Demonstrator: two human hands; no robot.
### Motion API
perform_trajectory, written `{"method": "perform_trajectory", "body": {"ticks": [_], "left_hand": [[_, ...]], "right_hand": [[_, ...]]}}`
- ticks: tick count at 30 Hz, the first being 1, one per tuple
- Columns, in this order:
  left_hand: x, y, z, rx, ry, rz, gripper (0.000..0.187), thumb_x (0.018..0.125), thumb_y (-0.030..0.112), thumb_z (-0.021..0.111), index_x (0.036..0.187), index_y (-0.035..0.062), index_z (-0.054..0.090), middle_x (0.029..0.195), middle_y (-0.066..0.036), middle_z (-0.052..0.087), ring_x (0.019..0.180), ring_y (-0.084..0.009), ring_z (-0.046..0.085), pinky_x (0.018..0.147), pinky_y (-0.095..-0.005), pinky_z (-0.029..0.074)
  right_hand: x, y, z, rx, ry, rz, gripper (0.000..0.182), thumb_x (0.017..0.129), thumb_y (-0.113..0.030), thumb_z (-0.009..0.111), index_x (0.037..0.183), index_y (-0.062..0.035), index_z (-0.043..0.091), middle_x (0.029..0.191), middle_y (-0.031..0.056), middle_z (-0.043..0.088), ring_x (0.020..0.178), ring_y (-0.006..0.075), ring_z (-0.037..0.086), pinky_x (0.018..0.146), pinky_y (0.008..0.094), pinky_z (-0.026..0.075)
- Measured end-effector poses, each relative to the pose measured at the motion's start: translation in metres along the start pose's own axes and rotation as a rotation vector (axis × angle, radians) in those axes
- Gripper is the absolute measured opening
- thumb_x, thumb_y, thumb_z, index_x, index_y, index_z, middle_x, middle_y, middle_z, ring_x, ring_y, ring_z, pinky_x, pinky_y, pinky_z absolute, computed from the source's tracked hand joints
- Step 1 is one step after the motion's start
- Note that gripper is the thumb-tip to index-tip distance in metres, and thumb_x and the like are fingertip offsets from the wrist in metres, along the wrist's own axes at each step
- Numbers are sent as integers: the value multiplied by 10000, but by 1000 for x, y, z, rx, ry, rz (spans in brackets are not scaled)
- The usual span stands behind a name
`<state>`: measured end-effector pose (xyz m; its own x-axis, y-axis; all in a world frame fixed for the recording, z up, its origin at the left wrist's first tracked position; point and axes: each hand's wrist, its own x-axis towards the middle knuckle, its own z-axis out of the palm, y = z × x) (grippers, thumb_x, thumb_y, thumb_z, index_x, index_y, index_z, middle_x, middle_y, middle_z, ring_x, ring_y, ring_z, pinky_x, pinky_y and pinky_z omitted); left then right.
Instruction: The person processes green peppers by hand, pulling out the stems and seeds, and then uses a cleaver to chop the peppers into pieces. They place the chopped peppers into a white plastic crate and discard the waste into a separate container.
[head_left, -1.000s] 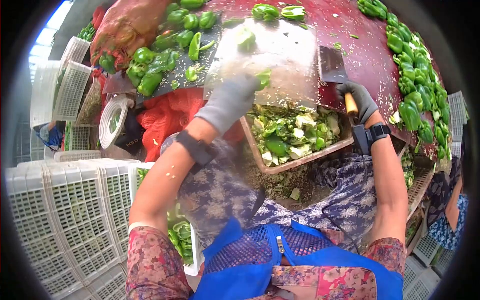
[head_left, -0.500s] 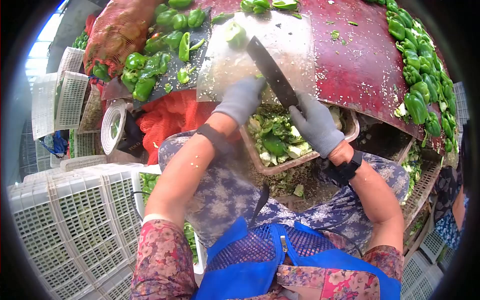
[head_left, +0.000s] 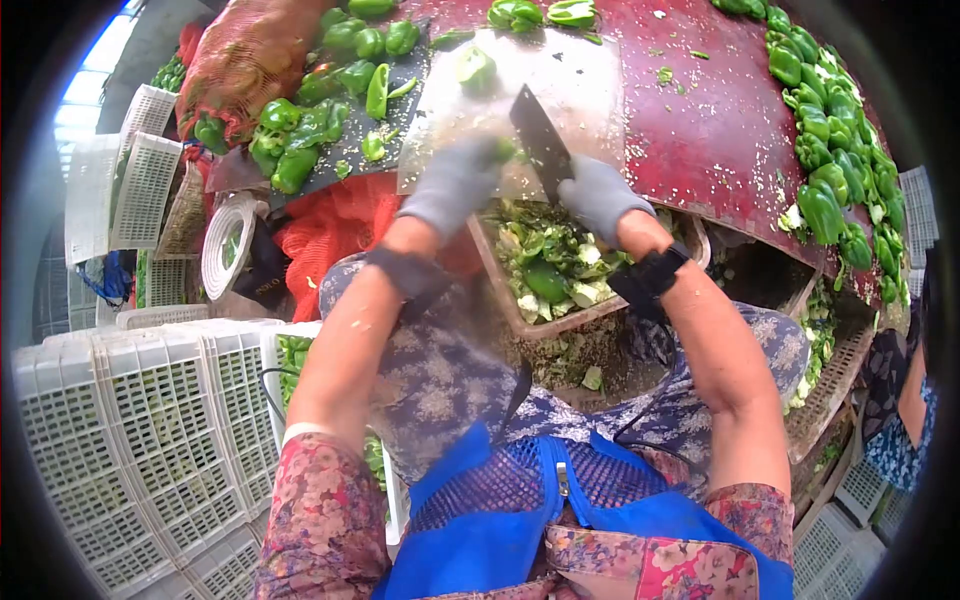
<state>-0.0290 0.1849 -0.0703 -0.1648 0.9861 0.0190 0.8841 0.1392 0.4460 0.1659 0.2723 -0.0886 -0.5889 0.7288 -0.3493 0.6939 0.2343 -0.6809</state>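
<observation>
My right hand (head_left: 602, 196), in a grey glove, grips the handle of a cleaver (head_left: 541, 140), its dark blade slanting up and left over the pale cutting board (head_left: 590, 80). My left hand (head_left: 455, 183), gloved too and smeared by motion, is at the board's near edge. A small green pepper piece (head_left: 506, 150) shows at its fingertips. Farther up the board lies a cut green pepper (head_left: 476, 68). Below both hands, a tray (head_left: 556, 331) holds pepper cores and scraps (head_left: 545, 280).
Whole green peppers (head_left: 300, 140) lie at the left beside a red mesh sack (head_left: 240, 65). Many cut peppers (head_left: 822, 210) line the right side of the red tabletop (head_left: 700, 130). White plastic crates (head_left: 140, 430) stand at the lower left. Another person's arm (head_left: 912, 400) shows at the far right.
My left hand has moved left, away from the cleaver, with the green piece at its fingertips. My right hand and the cleaver have shifted slightly, the blade now steeper.
</observation>
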Motion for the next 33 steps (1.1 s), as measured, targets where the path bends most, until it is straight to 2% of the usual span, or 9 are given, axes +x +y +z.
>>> {"method": "perform_trajectory", "body": {"ticks": [3,7,12,16,19,21,24,28,33], "left_hand": [[-61,-13,-77,-618,250,-181,279,895,155,692,1130,8,659,973,-67,697,895,-120,638,776,-269,519],[-192,-51,-161,-674,421,-459,299,890,98,636,1166,-17,632,1033,-67,686,920,-154,655,817,-285,526],[-398,-193,-145,-1244,436,-982,240,880,148,632,1105,68,661,1017,-60,685,900,-190,647,794,-339,527],[-496,-247,-92,-436,456,-1450,281,862,216,674,1054,12,653,907,-82,662,812,-149,590,731,-326,499],[-463,-222,-98,201,609,-1188,484,869,224,653,1211,-110,573,1148,-220,647,1016,-310,619,926,-401,473],[-395,-188,-111,-10,756,-1020,521,892,172,607,1321,-110,516,1284,-248,598,1178,-318,571,1045,-376,410],[-274,-97,-137,-142,776,-595,396,973,131,595,1325,-43,545,1281,-176,605,1188,-257,571,1047,-353,427],[-181,9,-155,-781,789,-142,422,967,97,603,1363,-17,514,1338,-139,585,1212,-213,573,1008,-303,476],[-164,37,-164,-919,685,-23,460,954,118,622,1374,-21,494,1349,-149,572,1228,-221,559,1019,-311,462]], "right_hand": [[-16,23,-20,103,-32,-122,337,875,-181,555,1151,-2,627,856,204,681,793,313,671,736,404,520],[-6,36,-44,-326,320,-391,238,895,-179,609,1119,-97,612,971,208,683,888,410,660,768,477,525],[41,59,-37,-645,240,-510,192,863,-84,587,1055,-91,580,903,185,650,862,403,651,744,489,528],[-25,56,-39,-708,-22,-696,291,835,-58,630,1122,-91,593,888,164,623,850,387,642,722,469,528],[-54,72,-60,-484,-50,-637,369,848,-51,638,1215,-86,611,988,165,662,925,335,669,790,404,542],[-53,87,-76,-159,41,-442,364,892,-76,638,1250,-18,610,1109,118,701,1033,222,669,897,324,519],[-7,133,-100,431,177,18,261,927,-146,617,1167,-55,664,739,-13,573,587,63,531,506,264,446],[56,245,-142,-83,322,54,436,899,-345,624,1177,-11,648,863,93,690,745,264,668,691,376,540],[51,151,-115,-578,578,81,604,881,-395,645,1362,-43,546,1304,285,580,1190,400,593,983,438,478]]}}
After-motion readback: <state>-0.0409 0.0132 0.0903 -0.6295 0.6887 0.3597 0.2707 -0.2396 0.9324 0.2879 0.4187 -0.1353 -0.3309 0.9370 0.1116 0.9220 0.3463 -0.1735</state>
